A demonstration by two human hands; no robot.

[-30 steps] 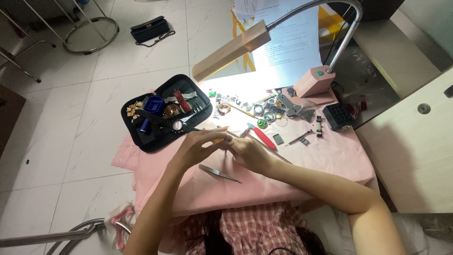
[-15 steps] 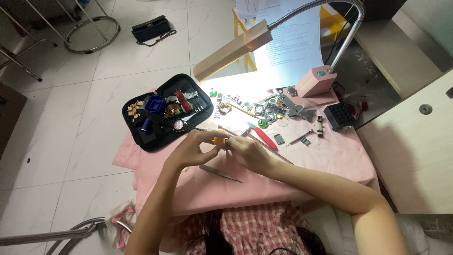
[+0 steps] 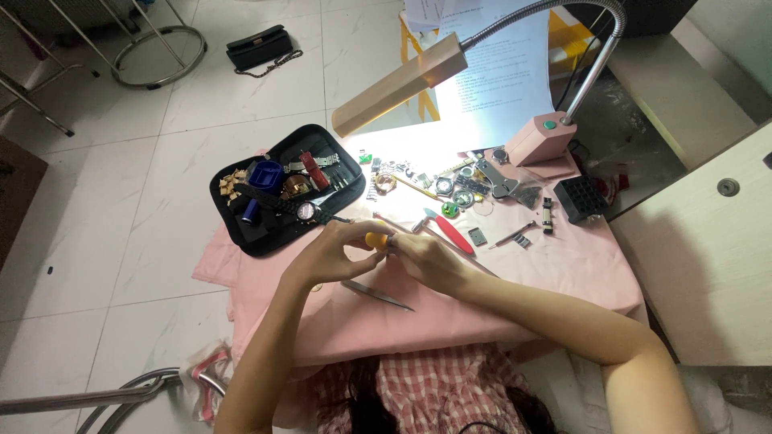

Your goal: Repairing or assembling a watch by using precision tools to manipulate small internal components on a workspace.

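My left hand [image 3: 334, 253] and my right hand [image 3: 430, 261] meet above the pink cloth [image 3: 563, 265] that covers the small table. Together they pinch a small tool with a yellow-orange handle [image 3: 375, 239]; its tip is hidden between my fingers. A pair of metal tweezers [image 3: 376, 295] lies on the cloth just below my hands. A red-handled tool [image 3: 452, 233] lies to the right of my right hand.
A black tray [image 3: 241, 241] with watches and small parts sits at the left. Loose watch parts [image 3: 450, 189] lie under the desk lamp [image 3: 400, 83] with a pink base [image 3: 540, 141]. A black block [image 3: 581, 199] is at the right, a white cabinet [image 3: 708, 257] beyond.
My hands stay together at the same spot; the yellow-orange handle now shows more clearly between my fingers. The view has shifted slightly.
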